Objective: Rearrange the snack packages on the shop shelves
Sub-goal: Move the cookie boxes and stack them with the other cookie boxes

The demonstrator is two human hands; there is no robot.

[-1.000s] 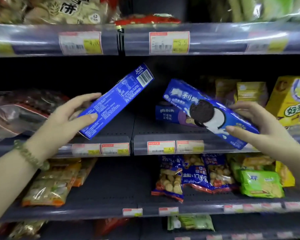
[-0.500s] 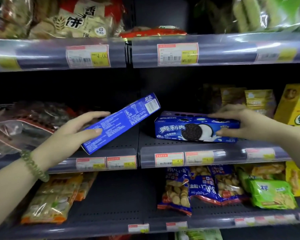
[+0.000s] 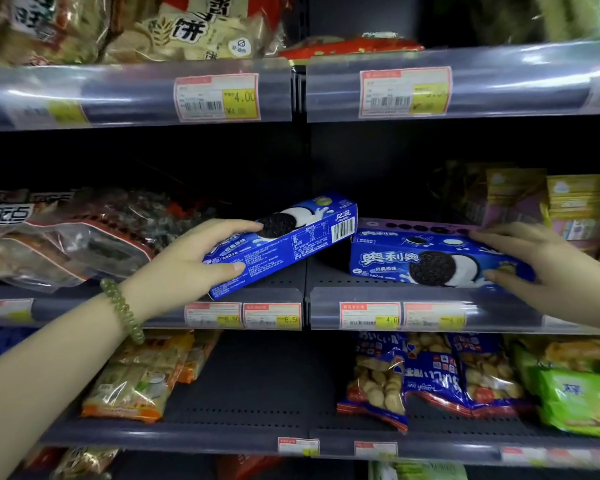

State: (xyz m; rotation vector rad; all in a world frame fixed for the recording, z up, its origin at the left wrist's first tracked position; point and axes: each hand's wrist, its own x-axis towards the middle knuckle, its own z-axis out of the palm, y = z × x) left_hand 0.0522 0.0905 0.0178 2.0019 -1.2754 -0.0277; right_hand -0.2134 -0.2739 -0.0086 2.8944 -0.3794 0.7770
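Note:
My left hand [image 3: 191, 261] grips a long blue cookie box [image 3: 291, 240] by its near end, holding it tilted with the far end raised over the middle shelf [image 3: 430, 306]. To its right, a second blue cookie box [image 3: 420, 263] lies flat on that shelf, picture side facing me. It appears to rest on a purple box [image 3: 413, 226] lying behind or beneath it. My right hand [image 3: 534, 268] clasps the right end of the flat box, thumb in front and fingers on top.
Clear bags of dark snacks [image 3: 84, 237] fill the middle shelf's left side, yellow and pink boxes [image 3: 568, 206] its right. The lower shelf carries blue biscuit bags [image 3: 430, 372], a green pack [image 3: 582, 400] and orange-trimmed packs [image 3: 139, 379]. Bagged crackers [image 3: 174, 29] sit on the top shelf.
The right-hand box went from tilted in the air to lying flat on the middle shelf. The left-hand box has dropped lower and rolled so its cookie picture now shows.

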